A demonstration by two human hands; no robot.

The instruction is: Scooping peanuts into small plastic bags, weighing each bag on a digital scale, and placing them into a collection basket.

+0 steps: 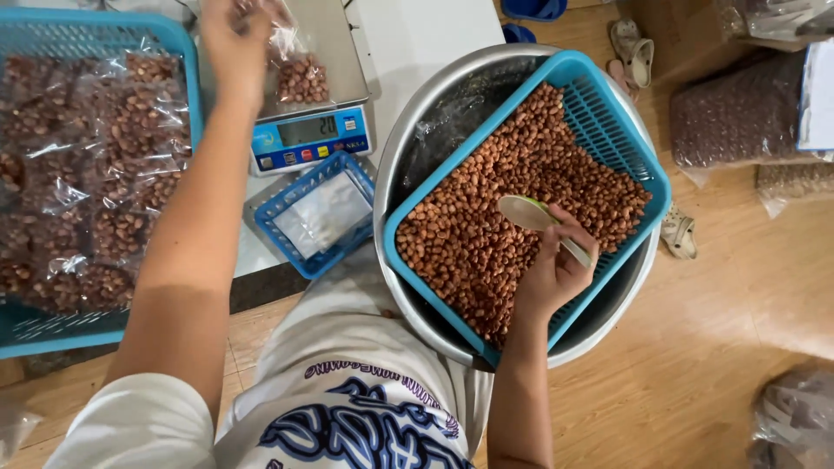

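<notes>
Small clear bag of peanuts (300,74), part filled, sat on the pan of a digital scale (334,52), pinched at its open top by the left hand (233,39), fingers closed on the film. Looked light, soft and crinkly, likely slippery plastic; contents loose and apt to spill if tipped, so best taken at the neck above the nuts, mouth upward. Pale spoon (532,214) gripped by its handle in the right hand (552,274), fingers curled tight, bowl seemingly empty, over the peanuts in the blue basket (638,169). Basket rested inside a large metal basin (599,334). Just beside the scale, a small blue tray (287,195) of empty bags. Further left, a blue crate (178,43) of filled packets.
</notes>
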